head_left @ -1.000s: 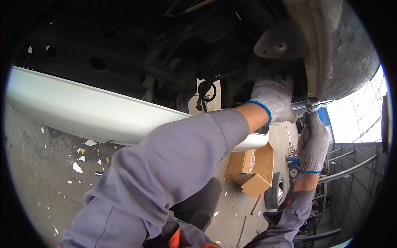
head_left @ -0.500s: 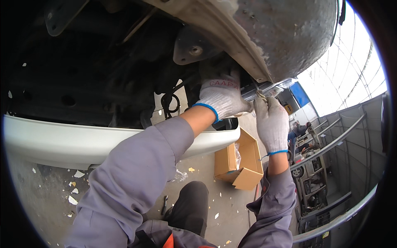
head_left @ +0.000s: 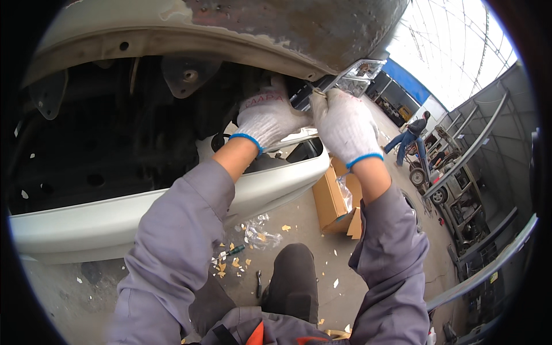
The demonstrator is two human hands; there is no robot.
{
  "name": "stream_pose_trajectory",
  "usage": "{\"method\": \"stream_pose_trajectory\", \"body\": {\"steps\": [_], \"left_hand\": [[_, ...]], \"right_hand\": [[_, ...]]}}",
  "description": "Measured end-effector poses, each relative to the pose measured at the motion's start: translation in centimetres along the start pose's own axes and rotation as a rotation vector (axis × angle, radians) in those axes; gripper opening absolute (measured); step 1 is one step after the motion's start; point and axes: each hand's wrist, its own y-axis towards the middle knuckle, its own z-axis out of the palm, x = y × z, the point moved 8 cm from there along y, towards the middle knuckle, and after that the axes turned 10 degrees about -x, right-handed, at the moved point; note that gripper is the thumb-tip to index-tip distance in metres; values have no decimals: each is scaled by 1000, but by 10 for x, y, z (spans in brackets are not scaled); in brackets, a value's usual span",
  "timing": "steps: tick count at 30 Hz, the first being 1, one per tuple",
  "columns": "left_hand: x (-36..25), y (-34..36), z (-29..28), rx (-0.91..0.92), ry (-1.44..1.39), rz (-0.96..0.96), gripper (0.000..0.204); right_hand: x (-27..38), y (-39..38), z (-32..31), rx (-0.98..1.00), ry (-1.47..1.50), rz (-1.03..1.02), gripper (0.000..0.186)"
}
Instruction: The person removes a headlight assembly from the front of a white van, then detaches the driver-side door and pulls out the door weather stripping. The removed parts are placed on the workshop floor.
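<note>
Since the earlier frame, the right hand (head_left: pixel 348 123) has drawn in beside the left hand (head_left: pixel 267 118). Right fingers bunch narrowly at the corner of the body panel (head_left: pixel 247 37), left ones vanish beneath; I cannot tell what either holds. Far of them, the panel looks scuffed, patchily stripped; probably stiff, heavy, best held along its lip. Nearer: white bumper (head_left: pixel 276 184).

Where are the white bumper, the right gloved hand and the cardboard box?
White bumper (head_left: pixel 98 226): head view, left part of its outer face.
Right gloved hand (head_left: pixel 348 123): head view, back of the glove.
Cardboard box (head_left: pixel 328 200): head view, its left side wall.
</note>
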Motion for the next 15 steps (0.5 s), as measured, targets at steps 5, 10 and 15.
{"method": "stream_pose_trajectory", "body": {"steps": [5,10,15], "left_hand": [[-1,-2,5,-14,33,-15,127],[0,-1,1,-71,50,-11,127],[5,-3,3,-86,133,-3,141]], "right_hand": [[-24,-1,18,111,370,212,56],[-12,-7,2,78,150,197,54],[-27,-32,-16,-43,230,62,41]]}}
